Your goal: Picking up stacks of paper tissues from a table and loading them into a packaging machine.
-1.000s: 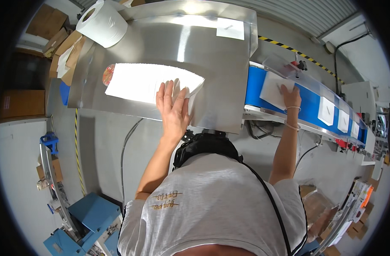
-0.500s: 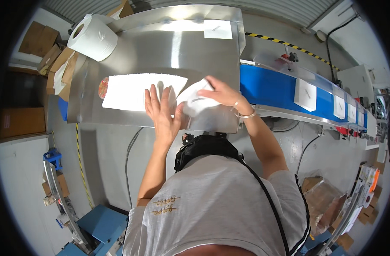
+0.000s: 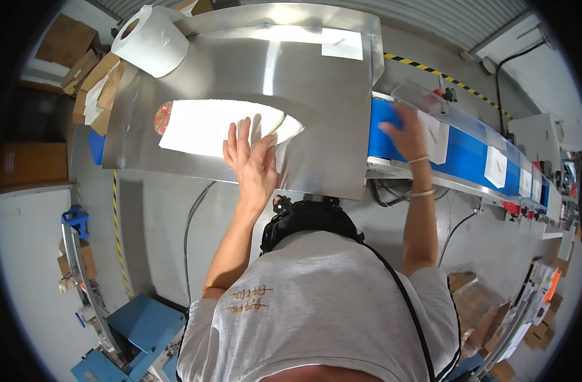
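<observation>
A long row of overlapping white paper pieces [image 3: 198, 127], perhaps flat packets, lies on the steel table [image 3: 323, 127]. A round red patterned piece [image 3: 163, 118] shows at its left end. My left hand [image 3: 254, 172] rests on the near right part of the row, fingers stretched and apart. At the row's right end one piece [image 3: 292, 126] sticks out at a slant. My right hand [image 3: 409, 135], smeared by motion, is over the near end of the blue conveyor belt [image 3: 383, 137], thumb and fingers apart. Just right of it a white packet [image 3: 435, 140] lies on the belt.
Several more white packets [image 3: 495, 167] are spaced along the belt under a clear guard [image 3: 425, 102]. A big white paper roll [image 3: 152, 43] stands at the table's far left. One white sheet [image 3: 342, 44] lies at the far right corner. Cardboard boxes [image 3: 100, 89] are on the left.
My right hand has moved right from the table to the belt, and the white piece it held is gone from it. Another packet now lies beside that hand. My left hand stays on the row.
</observation>
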`<state>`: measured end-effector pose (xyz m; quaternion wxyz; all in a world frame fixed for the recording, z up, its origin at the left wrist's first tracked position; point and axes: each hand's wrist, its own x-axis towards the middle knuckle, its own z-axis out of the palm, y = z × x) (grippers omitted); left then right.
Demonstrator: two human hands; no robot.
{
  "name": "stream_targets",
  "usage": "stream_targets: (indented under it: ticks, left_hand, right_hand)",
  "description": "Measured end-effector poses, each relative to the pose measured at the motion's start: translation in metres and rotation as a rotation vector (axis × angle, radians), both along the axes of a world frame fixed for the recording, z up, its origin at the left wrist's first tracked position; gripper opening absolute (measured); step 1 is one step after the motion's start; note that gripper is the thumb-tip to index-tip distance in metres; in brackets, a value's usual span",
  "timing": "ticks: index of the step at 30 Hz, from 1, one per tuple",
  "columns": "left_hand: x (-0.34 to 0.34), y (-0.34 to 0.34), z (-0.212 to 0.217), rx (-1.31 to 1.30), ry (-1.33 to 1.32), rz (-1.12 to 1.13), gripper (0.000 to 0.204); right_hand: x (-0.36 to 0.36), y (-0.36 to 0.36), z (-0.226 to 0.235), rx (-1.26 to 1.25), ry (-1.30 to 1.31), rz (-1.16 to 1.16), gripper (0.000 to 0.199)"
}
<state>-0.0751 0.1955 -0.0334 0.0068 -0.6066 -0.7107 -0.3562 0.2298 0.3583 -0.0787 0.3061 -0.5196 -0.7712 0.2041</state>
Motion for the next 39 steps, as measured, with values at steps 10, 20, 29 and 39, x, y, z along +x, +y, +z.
stream_targets:
  ticks: [10,20,29,39]
  left_hand:
    - [-0.01,0.003,0.009,-0.055,-0.004,-0.015,0.04]
    - [-0.018,0.003,0.001,0.024,0.021,0.007,0.029]
    - [-0.02,0.003,0.004,-0.001,0.051,-0.046,0.024]
    - [-0.032,0.004,0.001,-0.044,0.069,0.04,0.041]
  right_hand:
    - [-0.135,-0.031,0.029,-0.753,0.325,0.495,0.052]
    - [0.056,0.033,-0.059,-0.098,-0.245,-0.286,0.059]
    - [-0.091,-0.014,0.019,-0.164,0.15,0.42,0.059]
    - [-0.118,-0.023,-0.003,-0.797,0.658,0.316,0.047]
